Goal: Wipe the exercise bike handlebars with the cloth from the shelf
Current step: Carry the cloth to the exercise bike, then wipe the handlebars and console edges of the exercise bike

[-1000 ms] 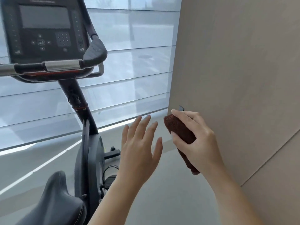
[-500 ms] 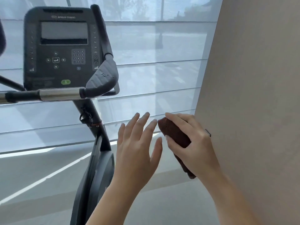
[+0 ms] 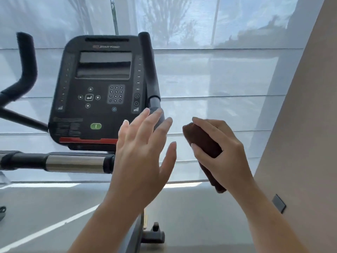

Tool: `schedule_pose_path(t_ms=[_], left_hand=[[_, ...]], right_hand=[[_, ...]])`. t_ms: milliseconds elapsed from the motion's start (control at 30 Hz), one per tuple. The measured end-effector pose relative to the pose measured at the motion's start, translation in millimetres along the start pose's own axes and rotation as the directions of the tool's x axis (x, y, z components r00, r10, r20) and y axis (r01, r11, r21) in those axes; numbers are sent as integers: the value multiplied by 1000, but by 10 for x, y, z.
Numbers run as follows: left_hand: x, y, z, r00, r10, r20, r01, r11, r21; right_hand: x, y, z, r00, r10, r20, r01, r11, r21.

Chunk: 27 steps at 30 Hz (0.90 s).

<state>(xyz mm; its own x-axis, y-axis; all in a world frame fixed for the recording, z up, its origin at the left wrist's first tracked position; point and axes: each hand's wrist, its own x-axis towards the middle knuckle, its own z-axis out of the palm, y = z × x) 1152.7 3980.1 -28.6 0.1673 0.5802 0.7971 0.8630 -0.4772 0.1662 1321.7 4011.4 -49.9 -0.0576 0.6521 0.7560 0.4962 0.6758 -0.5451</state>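
Note:
A folded dark brown cloth (image 3: 202, 141) is gripped in my right hand (image 3: 222, 152), to the right of the bike. My left hand (image 3: 144, 152) is open with fingers spread and holds nothing; it hovers in front of the right handlebar's bend. The black right handlebar (image 3: 149, 70) rises beside the console (image 3: 102, 92). A horizontal grip with a silver sensor section (image 3: 74, 162) runs left from behind my left hand. The left handlebar (image 3: 25, 70) curves up at the far left. The cloth is apart from the handlebars.
A beige wall (image 3: 300, 125) stands close on the right, with a small dark plate (image 3: 279, 203) low on it. Sheer white blinds (image 3: 209, 79) cover the window behind the bike. The bike's base foot (image 3: 153, 236) rests on the grey floor.
The view has tilted up and to the right, so the console and handlebars sit lower and more central. Both hands rose toward the right handlebar; the cloth stays in my right hand.

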Motion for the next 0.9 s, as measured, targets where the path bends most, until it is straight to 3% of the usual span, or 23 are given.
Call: schedule_pose_path(t_ms=[100,233,400,600,767,900], left_hand=[[256,-130,35,998,-15,65,14,1000,6],[653,-326,130,988,-85,129,107,979,-174],[1118,-674,358,957,-172,232,234,932,-276],[1526,-1057,655,845,-395,362,530,714,-457],[1654,-1286,840,729,-534,428,685,552,-476],[1669,-1373,878,669,-545,506,735,383,-559]], right_hand=[[211,166,157,999,-29,22,28,999,44],[526,405,325,996,-83,35,80,993,81],[986,738,562,989,-133,57,120,974,190],[1582,1119,833,990,-131,51,107,939,327],[2141,1288,1176,981,-185,-62,193,872,449],[2753,1178,1401,962,-173,-209,255,837,483]])
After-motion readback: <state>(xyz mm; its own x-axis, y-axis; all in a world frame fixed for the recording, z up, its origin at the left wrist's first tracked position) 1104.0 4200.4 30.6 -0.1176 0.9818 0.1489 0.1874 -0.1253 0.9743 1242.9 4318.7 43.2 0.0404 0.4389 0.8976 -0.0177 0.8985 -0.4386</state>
